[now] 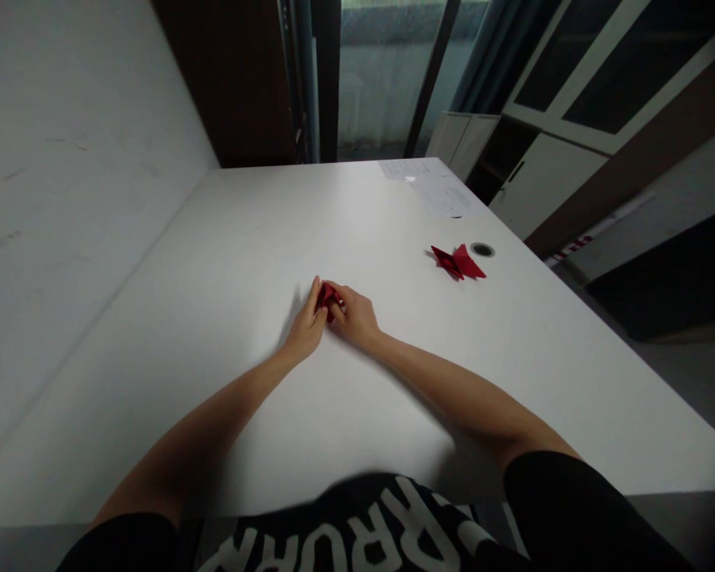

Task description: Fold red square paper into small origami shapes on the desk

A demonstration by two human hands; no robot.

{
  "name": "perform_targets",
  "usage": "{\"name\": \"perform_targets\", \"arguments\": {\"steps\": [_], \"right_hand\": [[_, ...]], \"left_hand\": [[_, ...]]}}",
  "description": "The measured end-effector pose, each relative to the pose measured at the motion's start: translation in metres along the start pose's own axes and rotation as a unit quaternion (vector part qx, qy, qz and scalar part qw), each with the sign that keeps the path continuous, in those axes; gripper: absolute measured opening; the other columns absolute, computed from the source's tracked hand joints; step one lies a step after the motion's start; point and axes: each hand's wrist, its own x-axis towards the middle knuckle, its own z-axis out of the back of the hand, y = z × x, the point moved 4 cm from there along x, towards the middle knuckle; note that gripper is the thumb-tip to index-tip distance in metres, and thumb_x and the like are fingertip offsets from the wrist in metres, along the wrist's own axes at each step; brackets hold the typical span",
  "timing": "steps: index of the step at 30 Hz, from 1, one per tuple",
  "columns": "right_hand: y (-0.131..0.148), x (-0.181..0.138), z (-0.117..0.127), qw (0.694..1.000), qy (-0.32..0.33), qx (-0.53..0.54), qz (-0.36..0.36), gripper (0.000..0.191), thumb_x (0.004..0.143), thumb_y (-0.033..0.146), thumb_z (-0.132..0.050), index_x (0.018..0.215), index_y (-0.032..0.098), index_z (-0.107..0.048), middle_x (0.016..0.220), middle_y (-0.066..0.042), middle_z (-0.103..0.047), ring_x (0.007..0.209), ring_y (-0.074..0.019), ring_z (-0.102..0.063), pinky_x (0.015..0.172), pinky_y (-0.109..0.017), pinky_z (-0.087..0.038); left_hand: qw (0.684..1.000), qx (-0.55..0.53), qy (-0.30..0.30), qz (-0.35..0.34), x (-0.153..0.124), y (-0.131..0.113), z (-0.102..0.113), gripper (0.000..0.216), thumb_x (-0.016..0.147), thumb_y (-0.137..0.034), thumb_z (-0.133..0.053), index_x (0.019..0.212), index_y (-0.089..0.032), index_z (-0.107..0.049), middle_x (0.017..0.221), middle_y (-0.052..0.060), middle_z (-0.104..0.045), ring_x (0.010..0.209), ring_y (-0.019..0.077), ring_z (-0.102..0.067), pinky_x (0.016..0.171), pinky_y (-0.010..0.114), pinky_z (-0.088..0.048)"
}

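Note:
Between my two hands, over the middle of the white table [262,262], is a small piece of folded red paper [329,297]. My left hand [307,324] grips its left side, with the thumb and fingers closed on it. From the right, my right hand [356,316] pinches the same paper, its fingertips bent over the top and side. Fingers cover much of the paper, so its full shape is hidden. To the right lies another folded red paper piece [460,262] with pointed flaps standing out, apart from both hands.
A round cable hole [482,249] is set in the table near its right edge. Printed white sheets [441,191] lie at the far right corner. A wall [83,159] runs along the left side. White cabinets [542,179] stand beyond the right edge.

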Motion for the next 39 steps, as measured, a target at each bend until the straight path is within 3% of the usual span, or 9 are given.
{"name": "perform_targets", "arguments": {"steps": [5, 13, 21, 29, 33, 39], "right_hand": [[0.000, 0.003, 0.001, 0.998, 0.011, -0.054, 0.007, 0.054, 0.092, 0.019, -0.050, 0.146, 0.021, -0.050, 0.118, -0.008, -0.067, 0.097, -0.0211, -0.064, 0.085, -0.029, -0.049], [-0.001, 0.004, 0.007, 0.997, 0.009, -0.082, 0.012, 0.047, 0.088, 0.017, -0.052, 0.134, 0.022, -0.060, 0.115, -0.008, -0.068, 0.100, -0.0223, -0.063, 0.082, -0.028, -0.047], [-0.007, 0.006, 0.009, 0.997, 0.006, -0.081, 0.005, 0.045, 0.088, 0.015, -0.051, 0.130, 0.024, -0.064, 0.105, -0.006, -0.070, 0.092, -0.0209, -0.064, 0.079, -0.027, -0.046], [-0.007, 0.005, 0.004, 0.999, 0.012, -0.035, 0.031, 0.055, 0.088, 0.012, -0.047, 0.142, 0.021, -0.056, 0.112, -0.008, -0.071, 0.100, -0.0218, -0.065, 0.089, -0.029, -0.048], [-0.007, 0.004, -0.003, 0.997, 0.050, -0.006, 0.049, 0.061, 0.088, 0.010, -0.046, 0.147, 0.021, -0.051, 0.121, -0.007, -0.071, 0.105, -0.0206, -0.066, 0.094, -0.029, -0.049], [-0.004, 0.003, -0.006, 0.997, 0.049, -0.015, 0.060, 0.059, 0.091, 0.011, -0.044, 0.150, 0.021, -0.048, 0.128, -0.007, -0.069, 0.109, -0.0204, -0.066, 0.095, -0.029, -0.050]], "left_hand": [[1.000, -0.026, 0.010, -0.014, -0.001, -0.006, -0.004, 0.071, 0.101, -0.027, -0.042, 0.163, -0.025, -0.005, 0.169, 0.009, -0.021, 0.153, 0.0224, -0.028, 0.124, 0.042, -0.033], [0.994, -0.106, -0.017, -0.035, -0.002, -0.012, -0.002, 0.060, 0.095, -0.025, -0.054, 0.152, -0.026, -0.035, 0.156, 0.012, -0.041, 0.140, 0.0235, -0.048, 0.116, 0.043, -0.045], [0.995, -0.094, 0.000, -0.026, -0.001, -0.004, -0.008, 0.064, 0.095, -0.024, -0.053, 0.155, -0.025, -0.030, 0.157, 0.011, -0.043, 0.137, 0.0229, -0.052, 0.115, 0.043, -0.047], [0.999, 0.019, -0.039, -0.002, 0.001, 0.004, 0.002, 0.070, 0.094, -0.011, -0.036, 0.160, -0.031, -0.024, 0.163, -0.002, -0.037, 0.148, 0.0171, -0.039, 0.123, 0.039, -0.037], [0.998, 0.026, -0.060, -0.001, 0.003, 0.007, 0.009, 0.069, 0.091, -0.010, -0.039, 0.157, -0.031, -0.034, 0.160, -0.004, -0.041, 0.147, 0.0175, -0.040, 0.124, 0.041, -0.036], [0.996, 0.006, -0.089, 0.028, 0.005, 0.003, 0.013, 0.059, 0.096, -0.015, -0.042, 0.153, -0.027, -0.042, 0.153, 0.001, -0.052, 0.139, 0.0199, -0.051, 0.119, 0.041, -0.042]]}}
